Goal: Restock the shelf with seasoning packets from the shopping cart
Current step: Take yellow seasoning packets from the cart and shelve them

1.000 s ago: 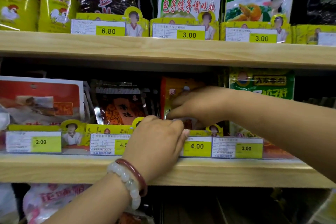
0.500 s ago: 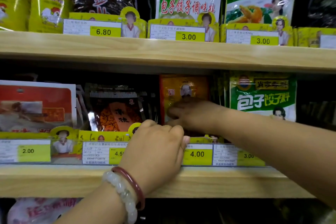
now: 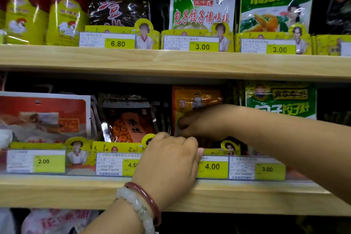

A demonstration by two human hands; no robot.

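Gripping the orange seasoning packet (image 3: 196, 100) with my right hand (image 3: 205, 121), left hand (image 3: 169, 159) curled over the shelf's front rail (image 3: 57, 163).

Upper shelf price tags (image 3: 202, 47): 6.80, 3.00, 3.00. Lower shelf tags (image 3: 212, 166): 2.00, 4.00, 3.00.

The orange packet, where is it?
The orange packet stands on the lower shelf, between the dark packet and green packet, behind the right hand.
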